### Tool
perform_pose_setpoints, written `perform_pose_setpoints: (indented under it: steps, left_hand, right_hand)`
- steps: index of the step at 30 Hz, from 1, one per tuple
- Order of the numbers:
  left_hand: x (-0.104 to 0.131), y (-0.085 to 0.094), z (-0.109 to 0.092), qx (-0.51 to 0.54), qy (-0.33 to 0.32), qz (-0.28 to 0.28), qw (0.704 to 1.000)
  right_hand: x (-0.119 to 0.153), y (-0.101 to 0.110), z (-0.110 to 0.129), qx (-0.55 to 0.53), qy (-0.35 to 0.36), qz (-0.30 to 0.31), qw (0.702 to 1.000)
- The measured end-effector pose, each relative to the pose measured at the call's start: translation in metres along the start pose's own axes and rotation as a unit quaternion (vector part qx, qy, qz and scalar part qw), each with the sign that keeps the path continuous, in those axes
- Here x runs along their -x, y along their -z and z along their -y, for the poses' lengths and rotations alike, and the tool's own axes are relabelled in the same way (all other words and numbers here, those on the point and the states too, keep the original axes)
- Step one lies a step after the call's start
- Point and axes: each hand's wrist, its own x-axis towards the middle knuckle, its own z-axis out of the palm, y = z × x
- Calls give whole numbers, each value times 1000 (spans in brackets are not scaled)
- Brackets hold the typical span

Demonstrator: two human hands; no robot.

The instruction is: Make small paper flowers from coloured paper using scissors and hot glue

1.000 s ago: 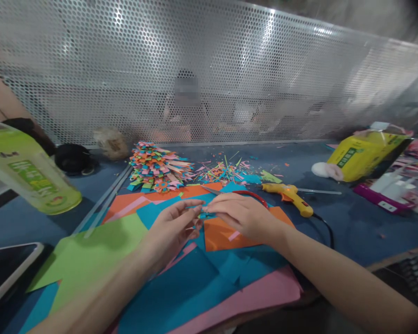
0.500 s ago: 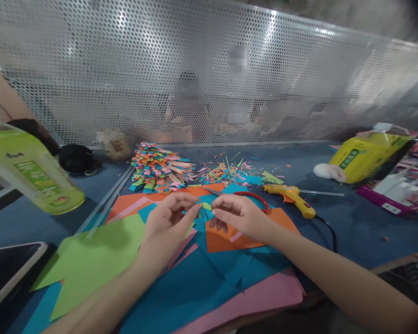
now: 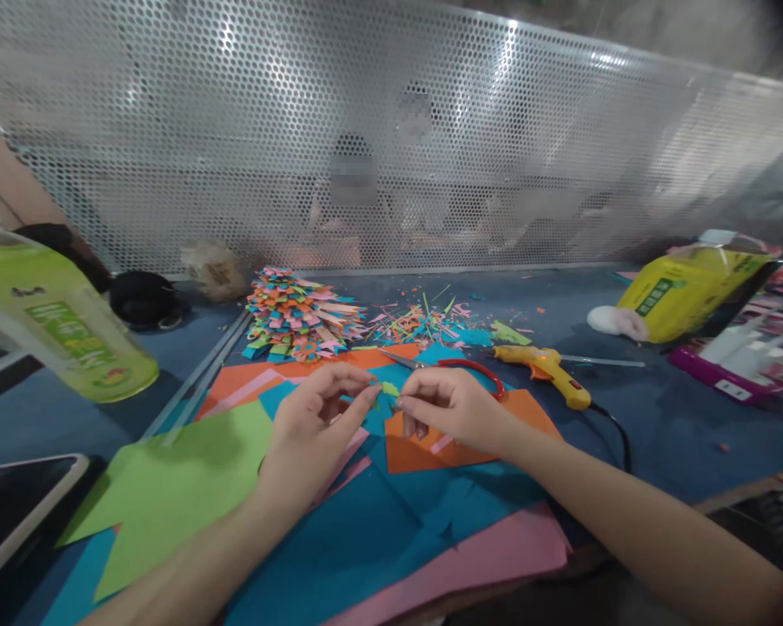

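Observation:
A small green paper piece point(image 3: 389, 389) shows between my two hands over the coloured sheets. My left hand point(image 3: 323, 422) pinches its edge between thumb and forefinger. My right hand point(image 3: 453, 404) is at the other side, thumb and forefinger pressed together; whether they grip the piece is too small to tell. Red-handled scissors point(image 3: 489, 376) lie just behind my right hand, partly hidden by it. Orange paper point(image 3: 515, 417) is beneath my right hand, and a large green sheet point(image 3: 189, 487) lies left of my left hand.
A multicoloured paper cone point(image 3: 300, 317) stands behind, beside paper scraps point(image 3: 424, 322). At right are a yellow glue gun point(image 3: 548, 369), its cord and a yellow bottle point(image 3: 679, 291). A green bottle point(image 3: 71, 322) and a dark tablet point(image 3: 19, 513) are at left. People sit beyond the perforated screen point(image 3: 235, 130).
The fingers of my right hand have shifted slightly and curled in. Beyond the screen, one person's head has moved left.

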Motion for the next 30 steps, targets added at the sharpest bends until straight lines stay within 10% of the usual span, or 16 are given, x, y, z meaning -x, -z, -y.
perform_pose_setpoints:
  steps: [30]
  left_hand:
    - [1, -2, -2, -4, 28, 22, 999]
  right_hand:
    - [-3, 1, -3, -2, 8, -23, 1000]
